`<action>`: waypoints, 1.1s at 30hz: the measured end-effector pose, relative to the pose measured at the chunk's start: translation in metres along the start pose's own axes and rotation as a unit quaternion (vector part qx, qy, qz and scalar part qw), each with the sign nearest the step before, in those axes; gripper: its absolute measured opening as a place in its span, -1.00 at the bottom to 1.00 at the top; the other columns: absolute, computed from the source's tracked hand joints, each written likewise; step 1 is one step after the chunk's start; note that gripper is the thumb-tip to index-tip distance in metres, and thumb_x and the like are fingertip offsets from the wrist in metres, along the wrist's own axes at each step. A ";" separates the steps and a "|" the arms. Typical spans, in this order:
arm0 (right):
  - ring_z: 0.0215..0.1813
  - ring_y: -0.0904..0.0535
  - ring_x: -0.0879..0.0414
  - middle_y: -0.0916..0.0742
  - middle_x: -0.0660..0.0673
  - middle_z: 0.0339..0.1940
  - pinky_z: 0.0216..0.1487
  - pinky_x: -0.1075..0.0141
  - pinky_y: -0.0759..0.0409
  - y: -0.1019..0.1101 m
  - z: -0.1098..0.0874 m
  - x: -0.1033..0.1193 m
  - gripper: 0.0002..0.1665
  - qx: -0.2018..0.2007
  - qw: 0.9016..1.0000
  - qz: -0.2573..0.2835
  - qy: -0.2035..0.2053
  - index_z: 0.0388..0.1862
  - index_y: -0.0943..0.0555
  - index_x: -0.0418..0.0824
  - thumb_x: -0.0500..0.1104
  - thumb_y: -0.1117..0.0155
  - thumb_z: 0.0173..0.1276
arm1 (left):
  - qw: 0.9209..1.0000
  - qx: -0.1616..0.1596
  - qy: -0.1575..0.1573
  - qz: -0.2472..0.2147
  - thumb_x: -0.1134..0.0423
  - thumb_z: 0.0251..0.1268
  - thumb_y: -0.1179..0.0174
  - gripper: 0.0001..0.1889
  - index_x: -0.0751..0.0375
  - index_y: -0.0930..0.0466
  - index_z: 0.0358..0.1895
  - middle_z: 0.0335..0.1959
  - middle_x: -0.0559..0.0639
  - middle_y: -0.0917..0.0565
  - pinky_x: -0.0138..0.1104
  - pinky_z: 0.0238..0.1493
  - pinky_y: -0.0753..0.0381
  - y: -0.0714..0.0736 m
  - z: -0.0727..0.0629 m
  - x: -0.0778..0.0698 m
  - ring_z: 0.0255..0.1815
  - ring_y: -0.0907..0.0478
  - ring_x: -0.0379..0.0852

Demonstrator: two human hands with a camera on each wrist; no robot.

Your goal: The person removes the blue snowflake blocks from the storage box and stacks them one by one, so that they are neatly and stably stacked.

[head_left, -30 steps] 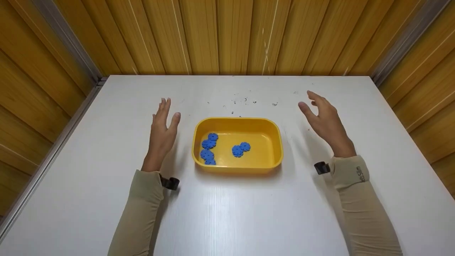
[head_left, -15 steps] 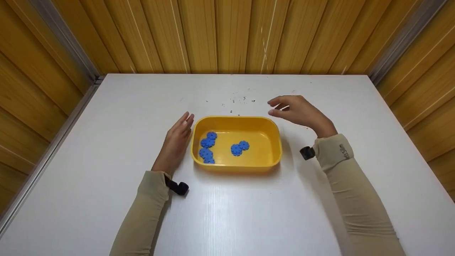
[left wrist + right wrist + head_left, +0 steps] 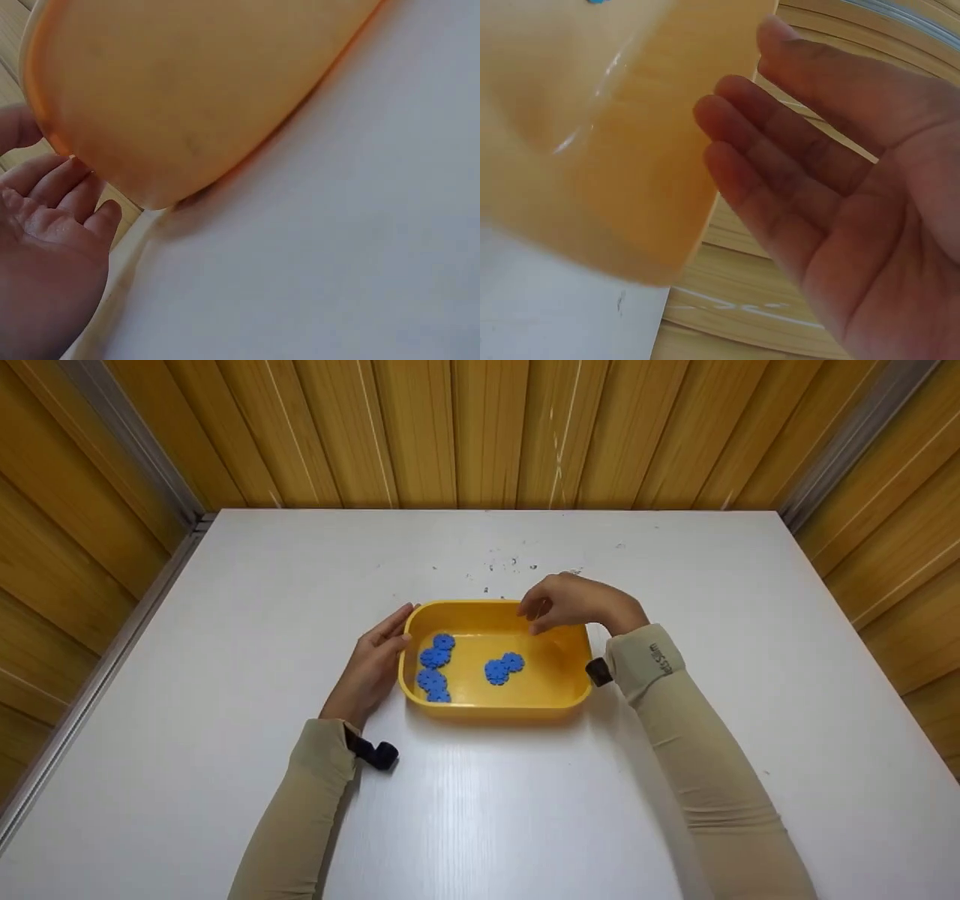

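Note:
A yellow plastic bin stands on the table, with several small blue notched discs inside. Some discs lie along its left wall, and a smaller cluster lies near the middle. At the bin's left end my left hand holds the wall, thumb at the rim and fingers against the outside; the left wrist view shows these fingers at the wall. My right hand hovers over the back right of the bin, fingers loosely bent. Nothing shows between its thumb and fingers in the right wrist view.
The white table carries small dark marks behind the bin. Yellow wood-look panels rise at the back and both sides, with grey metal posts at the corners. A black wrist camera sticks out from the left sleeve.
My left hand has come in from the left and taken hold of the bin's wall. The right hand has moved left and down, from beyond the bin's right side to over its interior.

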State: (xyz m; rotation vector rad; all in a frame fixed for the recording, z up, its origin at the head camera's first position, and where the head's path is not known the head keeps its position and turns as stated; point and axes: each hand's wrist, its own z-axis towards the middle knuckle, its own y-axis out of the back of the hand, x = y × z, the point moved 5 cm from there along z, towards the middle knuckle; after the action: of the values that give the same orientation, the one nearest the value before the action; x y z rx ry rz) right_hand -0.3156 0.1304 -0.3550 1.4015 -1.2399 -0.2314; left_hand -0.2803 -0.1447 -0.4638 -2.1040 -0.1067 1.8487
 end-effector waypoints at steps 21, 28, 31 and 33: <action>0.12 -0.57 -0.07 -0.74 -0.14 0.08 0.34 0.01 -0.58 -0.039 0.034 0.012 -0.62 0.096 0.991 -0.016 -0.088 0.11 -0.70 -0.12 -0.27 -0.45 0.31 | 0.999 -0.005 -0.002 -0.034 0.48 0.49 0.04 -0.39 0.22 -0.21 0.58 0.65 0.01 -0.21 -0.28 0.66 -0.12 0.002 -0.004 -0.002 0.69 -0.08 -0.14; 0.03 -0.54 -0.05 -0.72 -0.12 -0.02 0.23 0.09 -0.61 -0.047 0.037 0.014 -0.67 0.097 0.990 -0.047 -0.089 0.04 -0.70 -0.11 -0.24 -0.47 0.30 | 0.999 -0.001 -0.006 -0.038 0.50 0.50 0.06 -0.39 0.25 -0.18 0.59 0.65 0.03 -0.21 -0.27 0.65 -0.15 0.002 -0.004 -0.002 0.69 -0.09 -0.13; -0.02 -0.54 -0.03 -0.71 -0.09 -0.09 0.15 0.13 -0.61 -0.050 0.038 0.015 -0.72 0.087 0.990 -0.067 -0.084 -0.02 -0.71 -0.10 -0.23 -0.48 0.30 | 0.999 -0.001 -0.005 -0.047 0.51 0.50 0.06 -0.38 0.26 -0.18 0.59 0.65 0.04 -0.21 -0.27 0.64 -0.16 0.001 -0.004 -0.003 0.69 -0.09 -0.13; -0.06 -0.53 -0.02 -0.69 -0.08 -0.15 0.07 0.18 -0.59 -0.051 0.039 0.015 -0.76 0.078 0.991 -0.076 -0.078 -0.08 -0.70 -0.11 -0.24 -0.49 0.28 | 0.999 -0.002 -0.003 -0.048 0.50 0.50 0.06 -0.38 0.27 -0.17 0.59 0.65 0.04 -0.21 -0.28 0.64 -0.16 0.001 -0.005 -0.003 0.69 -0.09 -0.13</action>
State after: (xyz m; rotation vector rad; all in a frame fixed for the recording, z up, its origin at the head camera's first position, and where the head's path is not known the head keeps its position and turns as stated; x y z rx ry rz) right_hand -0.3116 0.0821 -0.4001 1.6422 -1.3023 -0.3623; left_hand -0.2765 -0.1478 -0.4611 -2.0593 -0.2080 1.8002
